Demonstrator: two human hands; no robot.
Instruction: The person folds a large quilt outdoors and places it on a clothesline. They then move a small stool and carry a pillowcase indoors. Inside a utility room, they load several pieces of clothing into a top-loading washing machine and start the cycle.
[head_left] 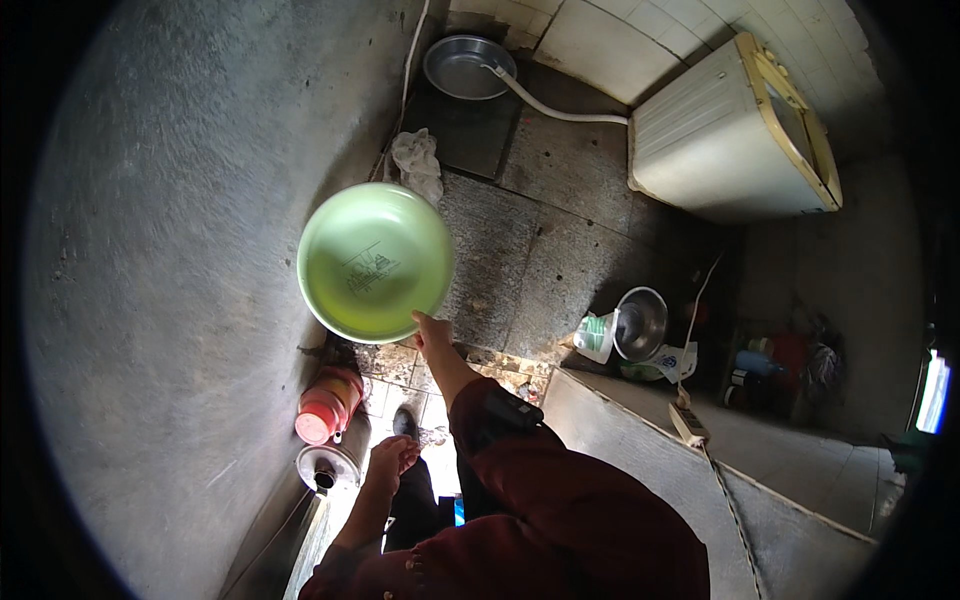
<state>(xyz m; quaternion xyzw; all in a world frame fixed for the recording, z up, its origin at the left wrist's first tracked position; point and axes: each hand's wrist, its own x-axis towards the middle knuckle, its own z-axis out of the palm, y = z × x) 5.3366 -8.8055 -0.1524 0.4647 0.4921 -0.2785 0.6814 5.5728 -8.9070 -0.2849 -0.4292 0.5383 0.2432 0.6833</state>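
A wide light-green plastic basin (410, 215) with a dark printed picture on its bottom is beside the grey wall. My right hand (433, 335) is closed on its near right rim, with the forearm reaching out from a dark red sleeve. The basin tilts, so its inside faces me. My left hand (393, 459) is held low in front of my body, its fingers curled in and nothing visible in them. Nearest to it are a red thermos-like container (318, 417) and a round metal-topped stove or canister (322, 466) along the wall.
A metal basin (462, 68) on the floor at the back takes a pale hose (570, 115) from a white washing machine (700, 140). A crumpled plastic bag (417, 160) lies by the wall. At right are a steel bowl (640, 325), a low ledge (640, 430) and a power strip (688, 424).
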